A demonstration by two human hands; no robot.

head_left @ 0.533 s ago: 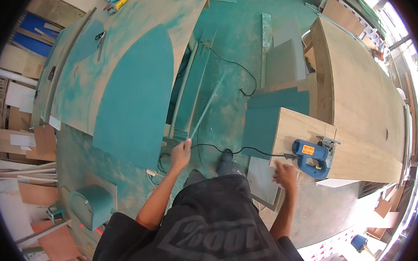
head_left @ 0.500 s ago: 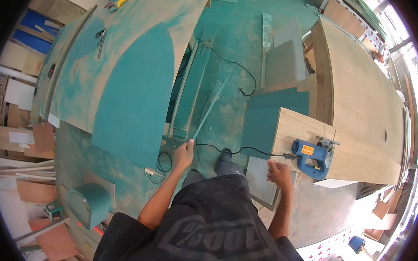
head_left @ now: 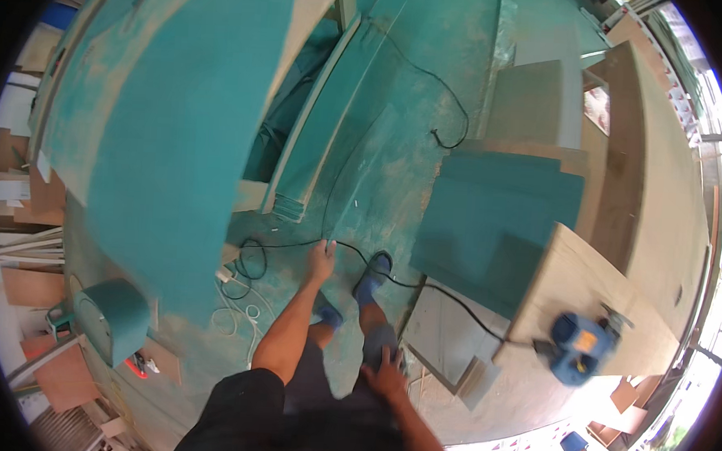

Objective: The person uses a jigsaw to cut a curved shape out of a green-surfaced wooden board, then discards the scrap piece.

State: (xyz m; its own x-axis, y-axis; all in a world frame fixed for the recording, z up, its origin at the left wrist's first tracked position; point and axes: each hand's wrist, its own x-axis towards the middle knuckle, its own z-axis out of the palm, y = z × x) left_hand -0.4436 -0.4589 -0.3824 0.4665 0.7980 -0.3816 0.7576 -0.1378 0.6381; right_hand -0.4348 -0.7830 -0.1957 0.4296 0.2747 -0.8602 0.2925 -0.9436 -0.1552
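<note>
My left hand (head_left: 321, 258) is closed low over the floor, in front of my feet. From it a long, thin, pale strip (head_left: 362, 181) runs away across the floor, faint and partly blurred. A black power cord (head_left: 447, 294) passes by that hand and leads right to a blue jigsaw (head_left: 579, 347). The jigsaw lies on a light plywood panel (head_left: 575, 273), slightly smeared by motion. My right hand (head_left: 386, 379) rests on my right leg near the knee, fingers spread, holding nothing.
On the left stands a large workbench with a teal-stained curved area (head_left: 178, 134). Teal boards (head_left: 492, 224) lie stacked at right. White cable loops (head_left: 242, 313) and a grey-green curved piece (head_left: 115, 315) are on the floor at left. Another cord (head_left: 434, 78) lies ahead.
I have bent lower, and the view has shifted. My right hand has moved from beside the jigsaw down onto my leg. My left hand stays closed, now nearer the floor.
</note>
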